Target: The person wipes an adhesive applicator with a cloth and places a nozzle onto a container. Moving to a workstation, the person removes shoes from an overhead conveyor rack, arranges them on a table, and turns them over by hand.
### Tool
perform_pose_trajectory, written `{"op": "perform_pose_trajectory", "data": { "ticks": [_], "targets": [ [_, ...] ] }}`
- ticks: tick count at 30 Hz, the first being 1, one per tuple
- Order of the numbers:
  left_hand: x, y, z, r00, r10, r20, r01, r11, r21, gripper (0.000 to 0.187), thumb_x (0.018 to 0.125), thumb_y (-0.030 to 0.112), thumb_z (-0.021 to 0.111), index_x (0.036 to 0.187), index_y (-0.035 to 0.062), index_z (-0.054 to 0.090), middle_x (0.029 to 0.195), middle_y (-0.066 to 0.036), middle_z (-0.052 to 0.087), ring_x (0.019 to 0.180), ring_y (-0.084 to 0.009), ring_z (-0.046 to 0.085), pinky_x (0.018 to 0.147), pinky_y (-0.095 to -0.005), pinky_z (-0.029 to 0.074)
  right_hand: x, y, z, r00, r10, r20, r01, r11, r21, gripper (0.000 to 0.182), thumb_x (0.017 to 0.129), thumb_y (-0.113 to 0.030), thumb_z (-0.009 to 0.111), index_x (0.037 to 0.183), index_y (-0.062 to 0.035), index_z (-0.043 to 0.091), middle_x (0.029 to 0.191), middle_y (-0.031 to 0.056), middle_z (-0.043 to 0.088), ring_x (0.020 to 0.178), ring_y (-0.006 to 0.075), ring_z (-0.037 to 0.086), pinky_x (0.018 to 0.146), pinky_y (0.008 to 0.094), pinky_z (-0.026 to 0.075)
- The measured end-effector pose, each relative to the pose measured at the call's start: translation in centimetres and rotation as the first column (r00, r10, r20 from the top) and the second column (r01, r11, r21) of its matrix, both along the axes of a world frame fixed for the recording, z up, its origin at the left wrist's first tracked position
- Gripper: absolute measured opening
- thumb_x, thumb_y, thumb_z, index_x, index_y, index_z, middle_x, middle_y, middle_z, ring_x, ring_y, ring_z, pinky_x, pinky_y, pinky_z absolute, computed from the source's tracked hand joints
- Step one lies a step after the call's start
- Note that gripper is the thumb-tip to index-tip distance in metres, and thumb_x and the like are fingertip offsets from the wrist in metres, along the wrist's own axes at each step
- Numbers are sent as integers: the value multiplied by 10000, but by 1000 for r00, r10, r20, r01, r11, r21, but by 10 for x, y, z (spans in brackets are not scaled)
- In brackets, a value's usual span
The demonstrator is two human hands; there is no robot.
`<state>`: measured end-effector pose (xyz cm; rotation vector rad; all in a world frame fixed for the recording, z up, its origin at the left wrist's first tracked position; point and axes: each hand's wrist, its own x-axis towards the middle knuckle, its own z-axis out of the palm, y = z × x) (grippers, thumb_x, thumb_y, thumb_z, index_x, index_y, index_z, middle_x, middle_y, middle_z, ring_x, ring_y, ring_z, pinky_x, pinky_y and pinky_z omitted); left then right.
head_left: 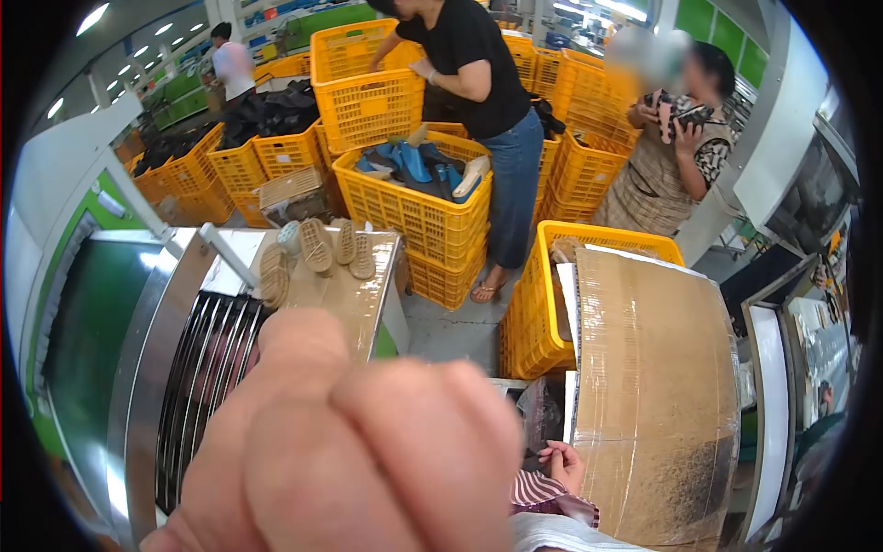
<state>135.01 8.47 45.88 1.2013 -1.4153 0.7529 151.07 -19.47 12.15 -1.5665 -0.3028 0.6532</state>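
Observation:
My left hand (368, 442) is right up against the camera, large and blurred. Its fingers are curled in and pressed together, and whatever is inside them is hidden. Behind it lies a cardboard-covered tabletop (345, 299) with several tan woven-looking shoe soles (316, 247) along its far edge. My right hand (566, 465), below a maroon-and-white striped sleeve (543, 489), is low beside a large cardboard sheet (644, 350). Thumb and fingers meet in a pinch there, near a dark plastic bag (541, 414); I cannot tell what is between them.
At left, a metal-barred conveyor (207, 368) leads from a green-and-white machine (92, 304). Yellow crates (414, 207) stand ahead, one full of blue and black shoe parts (414, 166). A yellow crate (529, 313) adjoins the cardboard sheet. One person (483, 101) handles a crate; another (658, 175) holds a shoe.

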Motion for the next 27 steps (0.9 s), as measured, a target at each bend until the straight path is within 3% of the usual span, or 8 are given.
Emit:
{"op": "perform_pose_trajectory", "data": {
  "ticks": [12, 15, 21, 24, 27],
  "targets": [
    [-37, -27, 3, 996, 90, 17, -90, 996, 3, 546, 959, 499, 376, 1109, 19, 589, 954, -111, 551, 930, -226, 514, 832, -349, 416, 0, 11, 0, 985, 164, 61, -165, 986, 19, 179, 937, 7, 443, 999, 30, 610, 809, 74, 644, 690, 104, 595, 654, 224, 485],
    [-41, -29, 4, 995, 103, 20, -102, 995, -2, 541, 959, 497, 379, 1103, 21, 593, 946, -111, 553, 924, -227, 516, 829, -346, 417, -2, 14, 1, 990, 138, -12, -137, 990, 16, 178, 936, 5, 446, 997, 30, 611, 806, 75, 646, 686, 106, 597, 654, 224, 487],
    [-47, -28, 8, 998, 65, 20, -65, 998, -8, 532, 959, 493, 385, 1092, 25, 603, 929, -111, 558, 913, -228, 520, 822, -338, 420, 0, 12, -3, 982, 169, 82, -172, 985, 24, 170, 938, -6, 456, 1010, 30, 606, 809, 76, 646, 680, 111, 596, 657, 230, 492],
    [-32, -30, 8, 999, 47, -18, -48, 998, -28, 528, 959, 491, 388, 1086, 28, 608, 920, -111, 560, 907, -229, 523, 819, -335, 421, 2, 9, -12, 987, 157, 45, -159, 986, 42, 173, 941, -14, 456, 1023, 27, 603, 798, 74, 642, 680, 112, 595, 660, 231, 493],
    [-1, -41, 6, 996, -15, -83, 12, 999, -31, 524, 959, 489, 391, 1080, 30, 612, 912, -111, 563, 901, -229, 525, 816, -331, 422, -5, 14, 11, 989, 136, 66, -138, 990, 27, 175, 946, -18, 445, 1009, 22, 604, 801, 71, 644, 699, 116, 600, 662, 234, 494]
  ]
}}
